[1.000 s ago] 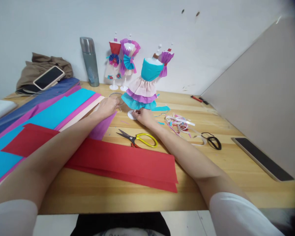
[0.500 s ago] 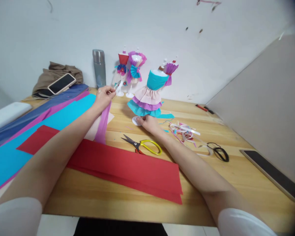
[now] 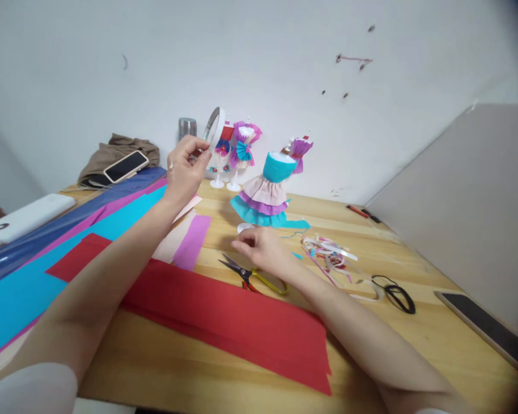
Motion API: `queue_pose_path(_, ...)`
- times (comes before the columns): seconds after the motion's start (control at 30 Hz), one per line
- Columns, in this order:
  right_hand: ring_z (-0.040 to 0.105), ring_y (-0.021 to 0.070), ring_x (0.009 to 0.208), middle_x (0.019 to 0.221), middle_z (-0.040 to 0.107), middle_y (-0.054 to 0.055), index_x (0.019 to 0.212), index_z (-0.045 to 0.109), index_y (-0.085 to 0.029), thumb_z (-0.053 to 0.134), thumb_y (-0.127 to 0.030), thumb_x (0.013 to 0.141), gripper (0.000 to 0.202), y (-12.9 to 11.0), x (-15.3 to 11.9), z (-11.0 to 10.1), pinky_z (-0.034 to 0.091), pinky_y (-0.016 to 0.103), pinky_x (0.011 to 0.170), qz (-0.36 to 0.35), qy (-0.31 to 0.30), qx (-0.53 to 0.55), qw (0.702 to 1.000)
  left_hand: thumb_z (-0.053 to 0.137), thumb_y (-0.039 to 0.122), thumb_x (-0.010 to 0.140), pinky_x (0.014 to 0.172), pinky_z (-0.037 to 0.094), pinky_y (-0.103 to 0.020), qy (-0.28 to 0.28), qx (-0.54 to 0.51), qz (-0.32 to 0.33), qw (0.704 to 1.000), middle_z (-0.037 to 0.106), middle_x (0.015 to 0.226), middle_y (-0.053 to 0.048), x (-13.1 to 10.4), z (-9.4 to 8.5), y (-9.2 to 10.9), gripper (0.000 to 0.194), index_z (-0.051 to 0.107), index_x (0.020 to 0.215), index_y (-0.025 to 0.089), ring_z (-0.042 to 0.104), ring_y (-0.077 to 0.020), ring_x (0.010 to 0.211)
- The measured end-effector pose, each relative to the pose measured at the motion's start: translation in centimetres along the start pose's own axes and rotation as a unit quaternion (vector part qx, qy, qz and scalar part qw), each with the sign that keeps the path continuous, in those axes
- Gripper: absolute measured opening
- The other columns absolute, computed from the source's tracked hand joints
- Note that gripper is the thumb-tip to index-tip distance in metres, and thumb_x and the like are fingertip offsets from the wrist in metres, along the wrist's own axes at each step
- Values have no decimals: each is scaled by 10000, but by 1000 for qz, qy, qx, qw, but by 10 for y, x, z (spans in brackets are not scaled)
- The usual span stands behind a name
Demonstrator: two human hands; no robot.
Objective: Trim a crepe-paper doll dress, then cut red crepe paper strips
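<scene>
My left hand [image 3: 187,169] is raised over the coloured paper and pinches a roll of white tape [image 3: 214,127] by its lower edge. Its fingers are closed on the roll. My right hand [image 3: 261,247] hovers near the scissors [image 3: 246,275], whose yellow handle it partly overlaps. The fingers of that hand are pressed together, and whatever may be between them is hidden. Just behind it stands a small mannequin in a turquoise top and layered skirt [image 3: 265,195], apart from the hand. Red paper strips [image 3: 228,316] lie in front of both hands.
Smaller dressed mannequins [image 3: 244,146] stand by the wall, beside a grey bottle [image 3: 187,127]. Paper scraps [image 3: 328,253], a black band [image 3: 399,296] and a dark tablet [image 3: 483,325] lie at right. Blue paper [image 3: 21,293], a phone [image 3: 126,167] and brown cloth [image 3: 112,152] are at left.
My left hand has lifted the tape roll, which now shows upright. My right hand has let go of the mannequin's base and come back toward the scissors. The view has tilted upward.
</scene>
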State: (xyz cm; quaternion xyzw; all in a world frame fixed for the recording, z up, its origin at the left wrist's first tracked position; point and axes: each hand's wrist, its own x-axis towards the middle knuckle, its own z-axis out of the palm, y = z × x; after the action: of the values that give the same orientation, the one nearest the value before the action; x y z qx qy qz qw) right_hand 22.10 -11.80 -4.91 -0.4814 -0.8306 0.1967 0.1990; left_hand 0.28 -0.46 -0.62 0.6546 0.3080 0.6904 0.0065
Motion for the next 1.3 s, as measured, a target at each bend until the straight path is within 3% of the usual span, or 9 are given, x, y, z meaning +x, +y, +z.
queue_pose_path(0.07,540,125,638,725,653,18,949,774,-147,683,-340,923,215,-3,-4,-5,399,281,631,-29,70,167,983,673,360,974,623,491,-281,10,-26,79,996,718,879,-20,1,0,28,175,696,884,213,655,-144,775)
queue_pose_path(0.17,560,110,662,892,687,13,1187,729,-200,801,-434,830,433,-9,-10,-14,479,277,626,-59,124,381,914,648,379,1022,659,520,-290,-20,-39,164,986,724,907,-23,-4,2,65,180,687,925,233,679,-156,803)
queue_pose_path(0.27,578,90,636,980,710,13,1181,713,-245,878,-470,764,502,-18,-12,-21,485,258,563,-74,130,489,859,643,352,1029,662,533,-288,-58,-49,210,975,726,907,-19,-14,5,87,115,688,979,258,685,-163,800)
queue_pose_path(0.4,570,68,565,887,727,-11,1042,722,-235,951,-482,682,494,-28,-14,-26,446,220,494,-70,140,550,820,596,359,1051,744,598,-316,-102,-42,199,974,770,949,-30,-26,11,97,170,712,970,265,730,-185,863)
queue_pose_path(0.6,504,47,468,624,649,-47,769,700,-191,962,-490,656,414,-34,-21,-34,406,183,455,-56,142,542,827,628,315,1025,779,633,-286,-110,-10,220,969,809,941,-39,-25,11,96,174,728,907,235,746,-162,842)
queue_pose_path(0.8,456,46,426,576,633,-47,707,687,-187,972,-455,633,398,-40,-28,-42,410,198,437,-55,128,542,829,636,410,949,788,643,-390,-142,52,91,984,787,920,-58,-21,1,104,190,735,834,295,746,-257,906)
queue_pose_path(0.93,441,55,430,568,623,-43,682,664,-191,951,-462,637,398,-43,-31,-43,404,215,436,-47,136,526,838,641,400,924,847,633,-427,-147,33,73,986,766,916,-67,-22,1,110,162,719,848,280,733,-274,930)
queue_pose_path(1.17,422,81,454,543,550,-40,653,658,-217,857,-380,719,266,-42,-43,-68,389,253,453,-60,240,453,857,659,374,934,907,608,-461,-156,19,113,981,732,861,-64,-15,-2,115,170,714,827,253,732,-293,960)
queue_pose_path(1.3,446,104,498,568,544,-22,649,670,-229,817,-355,752,219,-41,-46,-80,393,276,474,-74,313,376,869,610,313,978,808,615,-427,-157,43,216,963,775,878,-65,-13,-3,116,191,722,836,252,741,-262,871)
